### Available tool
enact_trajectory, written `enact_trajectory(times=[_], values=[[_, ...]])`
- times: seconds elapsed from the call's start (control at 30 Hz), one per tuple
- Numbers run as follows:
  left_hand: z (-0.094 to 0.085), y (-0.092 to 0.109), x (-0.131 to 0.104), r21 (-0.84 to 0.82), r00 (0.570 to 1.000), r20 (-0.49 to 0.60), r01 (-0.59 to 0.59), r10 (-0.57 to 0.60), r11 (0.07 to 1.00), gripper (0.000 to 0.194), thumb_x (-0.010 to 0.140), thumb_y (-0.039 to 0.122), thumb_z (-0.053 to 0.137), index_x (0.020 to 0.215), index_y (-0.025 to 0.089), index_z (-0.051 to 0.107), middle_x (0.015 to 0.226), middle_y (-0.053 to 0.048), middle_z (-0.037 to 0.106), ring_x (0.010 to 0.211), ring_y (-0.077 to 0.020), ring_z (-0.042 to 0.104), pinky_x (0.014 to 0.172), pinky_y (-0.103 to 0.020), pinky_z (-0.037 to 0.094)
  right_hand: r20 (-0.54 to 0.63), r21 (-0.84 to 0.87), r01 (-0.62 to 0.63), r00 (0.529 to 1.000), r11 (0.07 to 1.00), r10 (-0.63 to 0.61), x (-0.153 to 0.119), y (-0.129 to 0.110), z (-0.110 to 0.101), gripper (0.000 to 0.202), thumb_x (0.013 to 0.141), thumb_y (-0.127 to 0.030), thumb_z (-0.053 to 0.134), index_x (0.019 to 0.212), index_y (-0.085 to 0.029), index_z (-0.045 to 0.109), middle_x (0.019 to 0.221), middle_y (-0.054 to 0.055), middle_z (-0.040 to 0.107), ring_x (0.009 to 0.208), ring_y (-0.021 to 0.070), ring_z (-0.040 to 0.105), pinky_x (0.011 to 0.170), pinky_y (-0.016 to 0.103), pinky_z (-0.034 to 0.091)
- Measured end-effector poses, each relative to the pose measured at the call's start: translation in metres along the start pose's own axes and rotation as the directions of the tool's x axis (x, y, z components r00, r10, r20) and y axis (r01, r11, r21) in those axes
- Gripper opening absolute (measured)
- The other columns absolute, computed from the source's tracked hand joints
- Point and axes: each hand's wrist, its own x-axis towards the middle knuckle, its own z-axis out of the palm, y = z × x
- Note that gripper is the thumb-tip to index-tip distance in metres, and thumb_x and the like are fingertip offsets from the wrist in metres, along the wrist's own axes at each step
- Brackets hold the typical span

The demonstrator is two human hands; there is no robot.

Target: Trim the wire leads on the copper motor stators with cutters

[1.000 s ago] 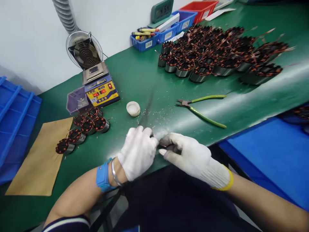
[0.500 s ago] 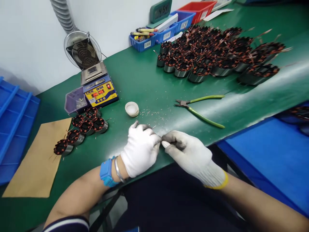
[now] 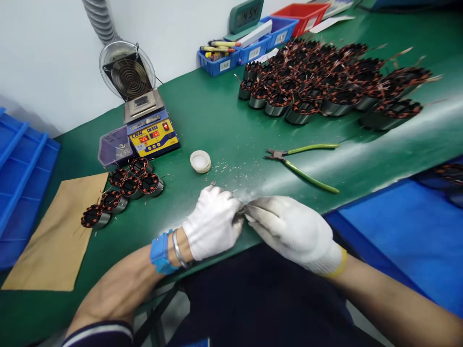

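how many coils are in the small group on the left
6: one coil by the sheet, one coil just right of it, four below the heater: left coil, top coil, middle coil, right coil. None seems hidden.

Wire-wound rings, small group [image 3: 157, 187]: six. Wire-wound rings, large group [image 3: 302, 116]: well over a dozen, overlapping too closely for an exact count. Blue bins [image 3: 219, 68]: three. Red bin [image 3: 300, 18]: one. Bin labels [image 3: 224, 65]: four. Crayons [image 3: 221, 44]: several, partly hidden, total unclear. Desk clock [image 3: 246, 15]: one. Pliers [image 3: 314, 181]: one pair, two green handles. White dish [image 3: 200, 160]: one. Heating unit [image 3: 154, 137]: one, with two red readouts [image 3: 149, 137]. Fan [image 3: 129, 76]: one. Ribbed hose [image 3: 100, 20]: one. Purple tray [image 3: 107, 150]: one. Brown sheet [image 3: 56, 241]: one. Wristwatch [image 3: 161, 253]: one. Bracelet [image 3: 178, 248]: one. Gloved hands [image 3: 213, 224]: two.
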Motion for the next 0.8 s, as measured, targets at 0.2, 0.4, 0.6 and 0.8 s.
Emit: enact_trajectory(times=[0.2, 0.4, 0.6, 0.8], values=[[0.006, -0.003, -0.004, 0.059, 0.997, -0.040, -0.061, 0.063, 0.996, 0.020, 0.094, 0.019, 0.053, 0.084, 0.020, 0.070, 0.083, -0.005, 0.068, 0.083, -0.0214, 0.062, 0.106, -0.047, 0.044, 0.100, 0.142, -0.322, 0.945, 0.936, 0.310, -0.001, -0.008, 0.003, 0.019, 0.097, -0.021, 0.047, 0.093, -0.017, 0.065, 0.080, 0.006, 0.070, 0.067, 0.0203, 0.067, 0.059, 0.031, 0.051], [0.006, -0.003, -0.004, 0.026, 0.996, -0.069, -0.060, 0.062, 0.998, 0.022, 0.095, 0.020, 0.052, 0.084, 0.021, 0.070, 0.081, -0.003, 0.068, 0.082, -0.0204, 0.061, 0.106, -0.048, 0.044, 0.136, 0.206, -0.410, 0.911, 0.889, 0.389, 0.004, -0.010, -0.004, 0.019, 0.089, -0.034, 0.057, 0.094, -0.018, 0.067, 0.084, 0.007, 0.070, 0.070, 0.0200, 0.067, 0.062, 0.030, 0.051], [0.005, -0.002, -0.004, 0.020, 0.998, -0.062, -0.022, 0.023, 1.000, 0.016, 0.091, 0.021, 0.057, 0.083, 0.021, 0.071, 0.081, -0.004, 0.068, 0.084, -0.0225, 0.061, 0.105, -0.047, 0.044, 0.205, 0.244, -0.574, 0.819, 0.782, 0.537, 0.010, -0.021, 0.000, 0.023, 0.092, -0.031, 0.047, 0.088, -0.022, 0.067, 0.080, 0.005, 0.071, 0.068, 0.0187, 0.065, 0.060, 0.030, 0.047], [0.003, -0.004, -0.004, -0.065, 1.000, -0.018, -0.012, 0.011, 0.998, 0.020, 0.093, 0.022, 0.056, 0.082, 0.020, 0.071, 0.081, -0.005, 0.070, 0.084, -0.0221, 0.062, 0.095, -0.042, 0.047, 0.346, 0.279, -0.745, 0.667, 0.606, 0.660, 0.013, -0.020, -0.007, 0.019, 0.083, -0.034, 0.052, 0.080, -0.023, 0.067, 0.075, 0.003, 0.071, 0.067, 0.0194, 0.066, 0.058, 0.030, 0.048]])
